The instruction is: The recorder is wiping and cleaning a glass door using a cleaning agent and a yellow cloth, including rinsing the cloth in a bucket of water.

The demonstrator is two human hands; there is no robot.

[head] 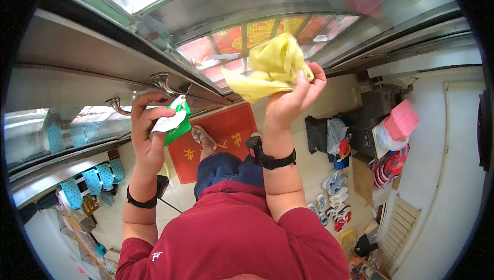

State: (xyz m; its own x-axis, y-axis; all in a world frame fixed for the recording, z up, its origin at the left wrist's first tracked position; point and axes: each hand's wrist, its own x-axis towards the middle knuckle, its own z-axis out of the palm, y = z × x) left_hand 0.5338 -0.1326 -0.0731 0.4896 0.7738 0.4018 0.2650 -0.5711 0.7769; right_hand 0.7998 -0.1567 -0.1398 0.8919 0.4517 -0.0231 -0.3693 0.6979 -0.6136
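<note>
My left hand (148, 127) grips a green sticker (182, 126) that bears writing. A curled white piece of paper (166, 122), also marked, lies over it under my fingers; I cannot tell whether the two are joined. Just beyond that hand is a curved metal door handle (162, 82), with a second handle (115, 106) to its left. Raised in front of a barred window pane (227, 40), my right hand (295, 96) holds a crumpled yellow cloth (276, 62). Part of the cloth hangs down to the left and looks slightly blurred. Whether it touches the pane is unclear.
A red mat (216, 141) lies underfoot on the tiles. Several shoes (335, 195) line the floor at right, near bags and a pink plastic container (402, 119). Blue patterned covers (92, 179) hang at left. The metal door (77, 48) stands ahead at left.
</note>
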